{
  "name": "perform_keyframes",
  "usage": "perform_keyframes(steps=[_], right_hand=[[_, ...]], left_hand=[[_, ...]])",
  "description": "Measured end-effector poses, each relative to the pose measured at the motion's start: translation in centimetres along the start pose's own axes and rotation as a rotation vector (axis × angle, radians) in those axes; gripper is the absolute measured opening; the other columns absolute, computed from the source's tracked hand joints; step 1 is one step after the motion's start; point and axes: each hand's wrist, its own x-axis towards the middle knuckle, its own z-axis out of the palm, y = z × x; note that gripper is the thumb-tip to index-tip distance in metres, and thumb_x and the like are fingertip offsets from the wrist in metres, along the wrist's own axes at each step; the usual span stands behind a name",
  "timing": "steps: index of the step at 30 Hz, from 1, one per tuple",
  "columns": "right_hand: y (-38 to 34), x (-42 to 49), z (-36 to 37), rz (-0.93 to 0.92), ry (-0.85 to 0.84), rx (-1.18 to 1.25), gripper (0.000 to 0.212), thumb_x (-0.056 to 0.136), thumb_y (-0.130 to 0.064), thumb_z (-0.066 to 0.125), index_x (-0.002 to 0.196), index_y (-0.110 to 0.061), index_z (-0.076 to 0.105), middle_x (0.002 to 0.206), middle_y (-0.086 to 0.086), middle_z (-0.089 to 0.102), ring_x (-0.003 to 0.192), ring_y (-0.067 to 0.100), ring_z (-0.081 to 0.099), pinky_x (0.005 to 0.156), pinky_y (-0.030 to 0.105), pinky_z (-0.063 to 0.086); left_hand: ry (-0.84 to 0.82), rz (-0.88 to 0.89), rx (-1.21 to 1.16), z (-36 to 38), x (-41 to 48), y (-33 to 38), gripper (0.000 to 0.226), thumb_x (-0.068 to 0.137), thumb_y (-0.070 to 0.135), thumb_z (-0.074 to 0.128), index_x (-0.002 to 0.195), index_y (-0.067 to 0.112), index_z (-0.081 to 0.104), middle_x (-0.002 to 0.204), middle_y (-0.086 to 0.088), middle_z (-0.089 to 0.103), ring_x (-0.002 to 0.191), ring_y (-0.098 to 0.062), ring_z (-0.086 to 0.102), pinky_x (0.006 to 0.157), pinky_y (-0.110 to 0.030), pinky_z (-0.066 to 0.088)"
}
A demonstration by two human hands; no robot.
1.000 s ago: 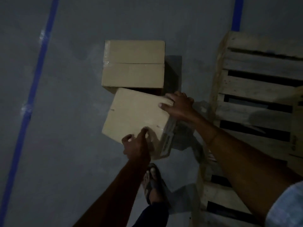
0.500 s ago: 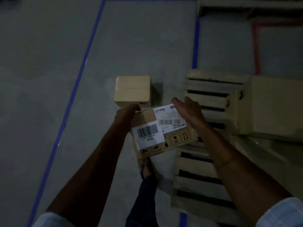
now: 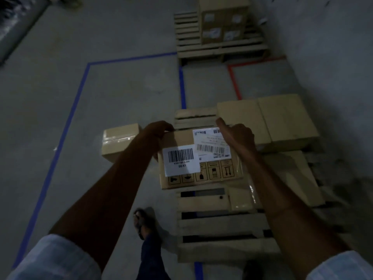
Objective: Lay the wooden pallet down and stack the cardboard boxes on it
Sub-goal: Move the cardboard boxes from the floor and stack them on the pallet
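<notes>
Raised since the earlier frame: labelled box [image 3: 198, 158], now over the near-left part of the pallet [image 3: 220, 225], label side up. Left hand [image 3: 156, 131] clamps its far-left corner; right hand [image 3: 237, 136] clamps the far-right edge, fingers [image 3: 221, 123] curled over it. Pallet: lies flat on the floor, boxes [image 3: 282, 122] already along its right side. Floor, left: one box [image 3: 119, 141]. Beyond: second pallet [image 3: 220, 47] bearing stacked boxes [image 3: 223, 21].

Both arms stretched forward, left hand [image 3: 156, 131] and right hand [image 3: 237, 136] curled, gripping opposite sides of one load
</notes>
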Motion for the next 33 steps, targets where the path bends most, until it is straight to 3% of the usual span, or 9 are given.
perform_keyframes(steps=[4, 8, 12, 14, 18, 20, 24, 27, 33], right_hand=[[9.6, -1.8, -5.6, 0.106, 0.011, 0.038, 0.069, 0.087, -0.077, 0.042, 0.079, -0.013, 0.068, 0.080, 0.007, 0.069, 0.069, 0.023, 0.066, 0.065, 0.028, 0.051], [20.2, -1.9, -10.9, 0.207, 0.053, 0.129, 0.057, 0.085, -0.067, 0.056, 0.088, -0.012, 0.070, 0.089, 0.007, 0.070, 0.075, 0.023, 0.065, 0.072, 0.032, 0.052], [32.0, 0.2, -14.8, 0.271, 0.083, 0.261, 0.066, 0.091, -0.045, 0.067, 0.145, -0.011, 0.049, 0.147, 0.015, 0.050, 0.121, 0.036, 0.056, 0.087, 0.037, 0.047], [37.1, 1.2, -16.0, 0.299, 0.112, 0.296, 0.055, 0.092, -0.034, 0.068, 0.141, -0.011, 0.053, 0.137, 0.017, 0.058, 0.112, 0.037, 0.062, 0.089, 0.043, 0.054], [45.1, 3.4, -16.3, 0.275, 0.053, 0.341, 0.041, 0.095, -0.022, 0.063, 0.135, -0.014, 0.058, 0.127, 0.015, 0.064, 0.108, 0.035, 0.062, 0.094, 0.048, 0.053], [48.0, 4.7, -15.5, 0.245, 0.043, 0.348, 0.050, 0.096, -0.026, 0.062, 0.144, -0.016, 0.051, 0.137, 0.011, 0.059, 0.118, 0.033, 0.059, 0.099, 0.049, 0.051], [53.4, 8.8, -13.7, 0.165, 0.079, 0.306, 0.057, 0.099, -0.022, 0.061, 0.152, -0.014, 0.041, 0.147, 0.011, 0.051, 0.133, 0.032, 0.050, 0.110, 0.050, 0.043], [56.7, 12.1, -12.8, 0.107, 0.119, 0.327, 0.064, 0.089, -0.035, 0.064, 0.148, -0.017, 0.045, 0.143, 0.016, 0.053, 0.128, 0.034, 0.053, 0.109, 0.053, 0.044], [58.5, 14.9, -12.0, 0.077, 0.117, 0.274, 0.050, 0.100, -0.016, 0.058, 0.148, -0.014, 0.046, 0.139, 0.012, 0.057, 0.125, 0.029, 0.055, 0.109, 0.049, 0.045]], left_hand=[[-0.123, -0.067, 0.063, 9.7, -2.5, -2.1, 0.033, 0.091, 0.029, 0.070, 0.093, 0.002, 0.051, 0.091, -0.020, 0.057, 0.092, -0.038, 0.060, 0.107, -0.054, 0.044], [-0.304, -0.090, 0.056, 20.9, -2.4, -5.5, 0.033, 0.089, 0.030, 0.073, 0.103, 0.002, 0.064, 0.095, -0.022, 0.065, 0.081, -0.035, 0.061, 0.092, -0.048, 0.049], [-0.351, -0.012, -0.078, 33.1, -1.5, -10.2, 0.070, 0.069, 0.028, 0.092, 0.125, -0.001, 0.063, 0.122, -0.020, 0.067, 0.101, -0.041, 0.068, 0.081, -0.051, 0.059], [-0.304, 0.056, -0.165, 37.9, -1.6, -12.3, 0.088, 0.053, 0.024, 0.101, 0.123, 0.003, 0.051, 0.119, -0.016, 0.064, 0.104, -0.041, 0.068, 0.073, -0.054, 0.062], [-0.327, 0.184, -0.249, 45.0, -0.6, -16.0, 0.109, 0.042, 0.034, 0.104, 0.132, 0.014, 0.046, 0.125, -0.009, 0.063, 0.109, -0.033, 0.065, 0.087, -0.051, 0.061], [-0.312, 0.215, -0.244, 47.5, 1.0, -17.7, 0.096, 0.057, 0.023, 0.100, 0.135, 0.018, 0.043, 0.128, -0.006, 0.060, 0.113, -0.031, 0.062, 0.087, -0.045, 0.060], [-0.265, 0.352, -0.212, 51.4, 3.9, -19.6, 0.105, 0.066, 0.018, 0.095, 0.151, 0.021, 0.034, 0.138, 0.000, 0.051, 0.119, -0.023, 0.052, 0.080, -0.028, 0.056], [-0.279, 0.430, -0.238, 54.0, 6.3, -20.2, 0.098, 0.073, 0.004, 0.088, 0.151, 0.021, 0.030, 0.136, 0.002, 0.047, 0.120, -0.020, 0.049, 0.067, -0.013, 0.054], [-0.249, 0.472, -0.244, 57.0, 9.9, -21.3, 0.089, 0.079, -0.008, 0.079, 0.149, 0.020, 0.030, 0.126, 0.005, 0.047, 0.114, -0.017, 0.049, 0.058, -0.010, 0.054]])
